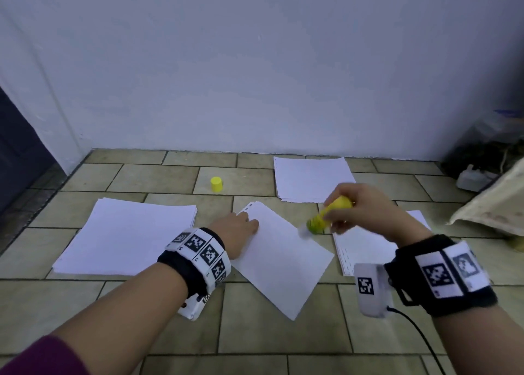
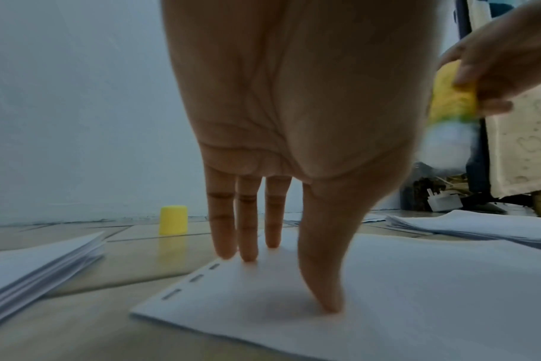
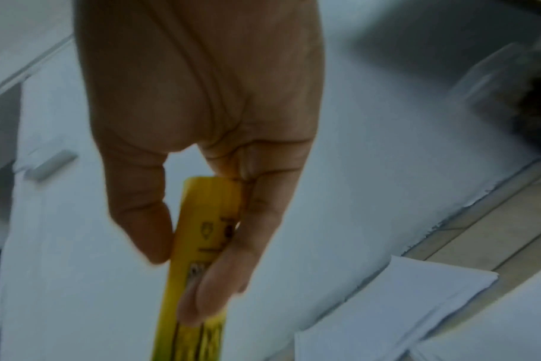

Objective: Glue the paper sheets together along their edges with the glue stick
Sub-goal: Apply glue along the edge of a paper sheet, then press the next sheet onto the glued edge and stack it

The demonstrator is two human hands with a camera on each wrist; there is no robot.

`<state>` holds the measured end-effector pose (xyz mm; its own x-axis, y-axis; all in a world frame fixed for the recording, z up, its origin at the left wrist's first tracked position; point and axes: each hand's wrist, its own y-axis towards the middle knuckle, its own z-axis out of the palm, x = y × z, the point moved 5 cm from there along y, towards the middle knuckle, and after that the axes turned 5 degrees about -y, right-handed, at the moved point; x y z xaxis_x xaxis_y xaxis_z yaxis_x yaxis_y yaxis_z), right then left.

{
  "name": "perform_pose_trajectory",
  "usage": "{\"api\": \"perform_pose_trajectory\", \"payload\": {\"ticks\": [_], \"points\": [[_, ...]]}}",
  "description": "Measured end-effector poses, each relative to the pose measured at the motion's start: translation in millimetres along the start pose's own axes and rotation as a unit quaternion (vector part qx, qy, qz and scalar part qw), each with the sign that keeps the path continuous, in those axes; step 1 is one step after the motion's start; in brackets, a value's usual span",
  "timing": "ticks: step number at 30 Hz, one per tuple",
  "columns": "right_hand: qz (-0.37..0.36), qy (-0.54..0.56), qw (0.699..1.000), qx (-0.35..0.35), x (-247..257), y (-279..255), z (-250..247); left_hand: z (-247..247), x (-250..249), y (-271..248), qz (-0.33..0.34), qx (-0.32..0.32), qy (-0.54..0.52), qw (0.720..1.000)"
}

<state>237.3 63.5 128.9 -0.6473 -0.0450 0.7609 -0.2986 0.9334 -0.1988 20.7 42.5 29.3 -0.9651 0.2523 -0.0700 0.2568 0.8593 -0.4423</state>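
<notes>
— Down on the tiled floor point(image 1: 263, 338), what is the person working on?

— A white punched sheet point(image 1: 283, 264) lying at an angle in the middle, its row of slots along the far-left edge. The left hand point(image 1: 241, 230) presses it flat; from the left wrist view the straight fingertips point(image 2: 247, 254) and thumb touch the paper near those slots, so that grip is released, pinning rather than grasping.

— And the glue stick point(image 1: 329, 216)?

— Up in the right hand point(image 1: 368, 213), tilted, its whitish tip pointing down-left above the sheet's far-right edge. It is blurred, so I cannot tell whether the tip touches the paper. That grip is grasping the yellow barrel, thumb on one side and fingers point(image 3: 220, 281) along the other.

— Is the cap on?

— No, the yellow cap point(image 1: 216, 184) stands on the floor farther back, left of centre, well apart from both hands.

— Other paper about?

— Three lots. A stack of white sheets point(image 1: 127, 235) on the left, just beside the left hand; another pile point(image 1: 309, 179) far right near the wall point(image 1: 255, 63); a third pile point(image 1: 360, 247) to the right, partly under the right wrist.

— Anything else?

— Both wrists wear black bands with printed square markers, and a pale cloth-covered thing point(image 1: 496, 204) sits at the right edge.
</notes>
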Motion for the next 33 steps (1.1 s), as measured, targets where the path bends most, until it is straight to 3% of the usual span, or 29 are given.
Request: {"api": "perform_pose_trajectory", "payload": {"ticks": [3, 6, 8, 14, 17, 20, 24, 33], "points": [[-0.009, 0.201, 0.976, -0.081, 6, 9, -8, 2, 7, -3, -0.003, -0.011, -0.027, 1.0], [0.012, 0.359, 0.932, -0.045, 10, 25, 9, 7, 12, -7, -0.003, -0.032, -0.048, 0.998], [0.038, 0.409, 0.912, 0.006, 9, 38, 29, 11, 13, -8, -0.008, -0.034, -0.047, 0.998], [0.012, 0.314, 0.949, 0.027, 11, 82, 88, 5, 20, -13, 0.006, -0.028, -0.039, 0.999], [0.001, 0.234, 0.972, -0.027, 19, 108, 103, 2, 23, -13, 0.006, -0.045, -0.051, 0.998], [-0.028, 0.063, 0.994, -0.088, 28, 131, 111, 5, 21, -10, -0.003, -0.057, -0.057, 0.997], [-0.066, -0.09, 0.99, -0.085, 44, 155, 123, 9, 24, -8, -0.009, -0.069, -0.088, 0.994], [-0.067, -0.193, 0.977, -0.063, 56, 173, 143, 8, 30, -5, -0.002, -0.066, -0.091, 0.994]]}}
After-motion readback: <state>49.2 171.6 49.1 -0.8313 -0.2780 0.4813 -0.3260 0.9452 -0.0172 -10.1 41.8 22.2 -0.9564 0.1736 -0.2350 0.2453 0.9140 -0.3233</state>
